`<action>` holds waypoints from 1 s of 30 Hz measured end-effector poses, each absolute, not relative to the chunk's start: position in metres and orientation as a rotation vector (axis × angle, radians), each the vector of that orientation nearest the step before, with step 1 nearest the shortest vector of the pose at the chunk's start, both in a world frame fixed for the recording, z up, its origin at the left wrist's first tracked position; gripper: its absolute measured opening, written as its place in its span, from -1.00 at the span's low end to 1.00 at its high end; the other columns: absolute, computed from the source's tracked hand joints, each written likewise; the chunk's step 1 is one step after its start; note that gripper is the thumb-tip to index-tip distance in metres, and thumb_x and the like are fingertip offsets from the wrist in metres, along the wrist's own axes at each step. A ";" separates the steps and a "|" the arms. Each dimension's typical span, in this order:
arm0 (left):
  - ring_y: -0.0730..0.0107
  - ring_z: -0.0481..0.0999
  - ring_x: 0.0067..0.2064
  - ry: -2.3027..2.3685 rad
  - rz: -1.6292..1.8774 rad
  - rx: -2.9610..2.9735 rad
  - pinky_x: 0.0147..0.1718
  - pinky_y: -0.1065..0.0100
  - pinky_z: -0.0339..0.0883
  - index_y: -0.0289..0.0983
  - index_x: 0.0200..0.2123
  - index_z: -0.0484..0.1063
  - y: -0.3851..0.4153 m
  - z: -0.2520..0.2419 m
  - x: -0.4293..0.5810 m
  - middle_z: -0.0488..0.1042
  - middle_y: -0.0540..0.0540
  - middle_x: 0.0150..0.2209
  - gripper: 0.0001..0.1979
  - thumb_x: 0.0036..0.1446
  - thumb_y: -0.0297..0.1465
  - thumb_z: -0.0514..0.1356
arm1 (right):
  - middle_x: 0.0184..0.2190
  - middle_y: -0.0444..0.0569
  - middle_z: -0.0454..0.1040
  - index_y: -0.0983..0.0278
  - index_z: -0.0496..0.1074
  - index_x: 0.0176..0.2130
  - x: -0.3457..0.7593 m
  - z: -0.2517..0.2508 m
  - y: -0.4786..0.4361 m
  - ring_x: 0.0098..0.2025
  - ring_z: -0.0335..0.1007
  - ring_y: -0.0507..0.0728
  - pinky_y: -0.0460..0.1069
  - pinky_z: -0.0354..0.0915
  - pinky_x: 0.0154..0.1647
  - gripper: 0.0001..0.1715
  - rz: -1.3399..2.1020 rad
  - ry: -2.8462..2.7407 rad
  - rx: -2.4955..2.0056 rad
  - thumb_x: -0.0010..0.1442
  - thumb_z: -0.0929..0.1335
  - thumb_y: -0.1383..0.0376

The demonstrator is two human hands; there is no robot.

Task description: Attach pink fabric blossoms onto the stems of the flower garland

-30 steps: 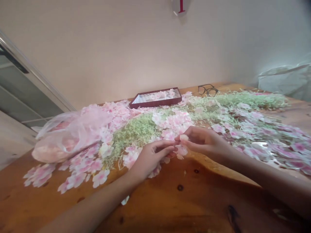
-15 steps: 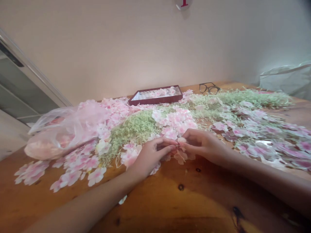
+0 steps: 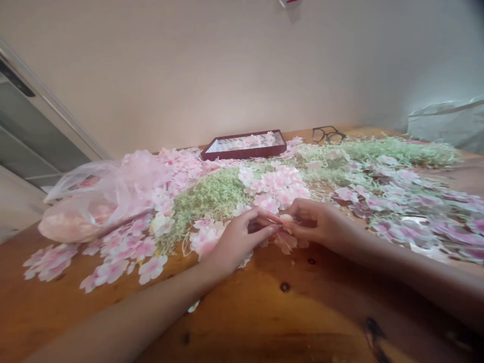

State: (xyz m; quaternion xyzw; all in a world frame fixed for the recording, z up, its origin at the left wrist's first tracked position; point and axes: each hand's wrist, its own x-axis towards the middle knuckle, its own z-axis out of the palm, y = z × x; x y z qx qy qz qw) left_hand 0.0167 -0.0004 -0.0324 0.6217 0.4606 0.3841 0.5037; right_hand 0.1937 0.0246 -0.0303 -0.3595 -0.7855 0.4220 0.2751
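Observation:
Both hands meet at a small pale pink artificial flower (image 3: 287,219) just above the table. The fingers of my right hand (image 3: 319,222) are pinched on its petals. My left hand (image 3: 247,234) is closed too, its thumb and fingertips pressed together at the flower's left side; the exact part it grips is hidden. Below the hands lie loose pink blossoms (image 3: 285,243). Behind them is a heap of pink and white artificial flowers (image 3: 282,186) beside a mound of green stems (image 3: 214,191).
A dark red tray (image 3: 245,153) holding a few blossoms stands by the wall, with black glasses (image 3: 328,135) to its right. A sheer pink bag (image 3: 94,212) rests at the left. More flowers (image 3: 412,201) and green stems (image 3: 401,151) spread across the wooden table (image 3: 242,327) at right.
The view has shifted slightly, so the wall sign sits higher in the picture. My hands remain together at the flower, with only small finger movement.

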 end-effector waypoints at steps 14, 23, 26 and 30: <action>0.38 0.43 -0.31 1.107 0.938 1.480 -0.26 0.37 0.24 -0.26 -0.36 0.33 0.000 -0.032 0.017 0.45 -0.07 -0.41 -0.84 -0.09 -0.38 0.16 | -0.60 -0.13 0.34 0.29 0.22 -0.47 0.191 -0.023 0.026 -0.58 0.25 -0.04 -0.10 0.17 -0.54 -0.77 1.240 -2.096 -0.938 0.09 0.21 0.18; 0.47 0.40 -0.39 1.097 0.971 1.393 -0.41 0.48 0.24 -0.27 -0.39 0.32 -0.001 -0.029 0.018 0.41 -0.03 -0.45 -0.84 -0.11 -0.37 0.19 | -0.61 -0.14 0.30 0.30 0.23 -0.42 0.191 -0.026 0.025 -0.57 0.25 -0.03 -0.11 0.19 -0.54 -0.75 1.359 -2.023 -0.865 0.10 0.21 0.14; 0.53 0.38 -0.46 1.088 1.004 1.290 -0.50 0.52 0.21 -0.28 -0.39 0.32 -0.002 -0.028 0.019 0.38 -0.01 -0.47 -0.82 -0.13 -0.37 0.20 | -0.60 -0.16 0.28 0.29 0.21 -0.43 0.190 -0.024 0.024 -0.57 0.24 -0.04 -0.12 0.19 -0.56 -0.77 1.337 -1.985 -0.871 0.09 0.21 0.17; 0.54 0.37 -0.48 1.067 1.045 1.167 -0.50 0.52 0.23 -0.29 -0.39 0.29 -0.004 -0.029 0.021 0.37 0.00 -0.48 -0.79 -0.15 -0.38 0.22 | -0.54 -0.13 0.28 0.30 0.21 -0.48 0.190 -0.020 0.021 -0.51 0.22 -0.04 -0.13 0.17 -0.53 -0.82 1.148 -2.001 -0.936 0.06 0.24 0.24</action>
